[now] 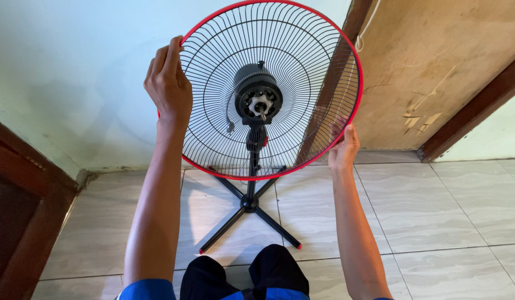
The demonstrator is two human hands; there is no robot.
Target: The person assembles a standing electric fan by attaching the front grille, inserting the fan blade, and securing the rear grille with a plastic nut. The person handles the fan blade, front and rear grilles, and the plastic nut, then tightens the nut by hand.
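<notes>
A stand fan without blades rises in front of me, its black motor housing (258, 99) showing a bare shaft hub. Around the motor sits a round black wire guard with a red rim (355, 66). My left hand (168, 83) grips the rim at its upper left. Down at the rim's lower right, my right hand (344, 149) holds the edge. The black pole (253, 166) runs down to a cross-shaped base (250, 214) with red-tipped legs on the tiled floor.
A pale green wall stands behind the fan, with a worn brown door (435, 66) and its dark wooden frame at the right. Another dark wooden frame (24, 205) fills the left edge. My knees in black cloth (246, 278) are at the bottom.
</notes>
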